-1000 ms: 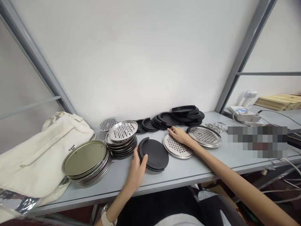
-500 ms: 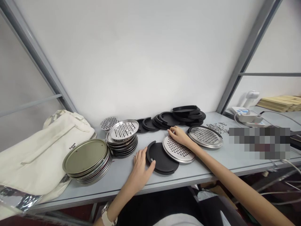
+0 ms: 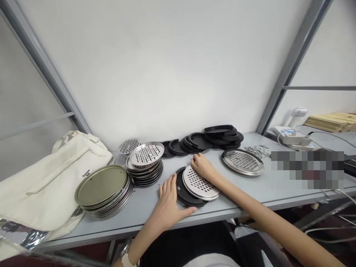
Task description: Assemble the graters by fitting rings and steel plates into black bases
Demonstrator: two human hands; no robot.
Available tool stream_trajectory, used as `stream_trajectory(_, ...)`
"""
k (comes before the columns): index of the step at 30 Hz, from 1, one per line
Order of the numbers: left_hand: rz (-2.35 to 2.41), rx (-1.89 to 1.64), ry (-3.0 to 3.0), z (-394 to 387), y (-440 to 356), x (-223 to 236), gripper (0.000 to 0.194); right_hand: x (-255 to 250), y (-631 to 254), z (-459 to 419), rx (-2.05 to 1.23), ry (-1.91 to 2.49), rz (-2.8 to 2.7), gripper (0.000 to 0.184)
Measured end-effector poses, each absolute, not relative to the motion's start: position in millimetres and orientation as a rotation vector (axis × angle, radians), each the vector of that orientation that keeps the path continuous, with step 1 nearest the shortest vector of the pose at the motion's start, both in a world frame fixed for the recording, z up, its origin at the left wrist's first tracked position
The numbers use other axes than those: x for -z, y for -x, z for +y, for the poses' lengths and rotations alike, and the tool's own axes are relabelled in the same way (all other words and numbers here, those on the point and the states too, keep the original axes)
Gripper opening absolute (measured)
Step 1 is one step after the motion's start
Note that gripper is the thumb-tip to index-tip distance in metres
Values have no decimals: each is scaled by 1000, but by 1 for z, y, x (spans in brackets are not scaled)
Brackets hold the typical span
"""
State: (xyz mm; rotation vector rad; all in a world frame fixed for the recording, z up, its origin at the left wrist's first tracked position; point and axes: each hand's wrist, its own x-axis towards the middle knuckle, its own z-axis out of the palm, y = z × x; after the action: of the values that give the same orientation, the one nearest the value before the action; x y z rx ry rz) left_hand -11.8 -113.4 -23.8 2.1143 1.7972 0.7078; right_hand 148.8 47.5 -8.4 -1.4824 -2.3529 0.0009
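Observation:
My right hand [image 3: 204, 167] curls its fingers over the far edge of a round metal grater plate [image 3: 200, 183] with rows of slots. The plate overlaps a black round base [image 3: 182, 191] with a raised rim, covering its right part. My left hand [image 3: 169, 202] lies along the base's left edge. Its fingers are stretched out, and the thumb is spread apart near the front of the base. To the right, another slotted metal plate [image 3: 242, 161] rests on a black base. Left of my hands stands a stack of round metal plates [image 3: 147, 155] with a grater plate on top.
A stack of round lids [image 3: 101, 185], olive green on top, sits by a cream bag [image 3: 52, 178]. Black bases [image 3: 219, 138] are piled along the wall. Small metal pieces [image 3: 257, 151] lie at right, near a white device [image 3: 292, 137]. The table's front edge [image 3: 233, 215] runs close by.
The slotted plate has slid left with my right hand and now covers more of the black base. My left thumb has moved from the base's surface to beside its front edge.

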Motion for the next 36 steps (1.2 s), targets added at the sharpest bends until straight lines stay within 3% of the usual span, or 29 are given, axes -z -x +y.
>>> stream_trajectory(24, 1802, -813, -2012, -113, 8, 17, 109, 7, -114, 21, 154, 1616, -2288, 28)
stream_trajectory(34, 1770, -784, -2101, -112, 11, 24, 99, -5, -153, 35, -39, 1450, -2264, 20)
stream_trajectory(36, 1755, -775, -2104, -112, 11, 25, 97, -4, -173, 38, -302, 1252, -2175, 22)
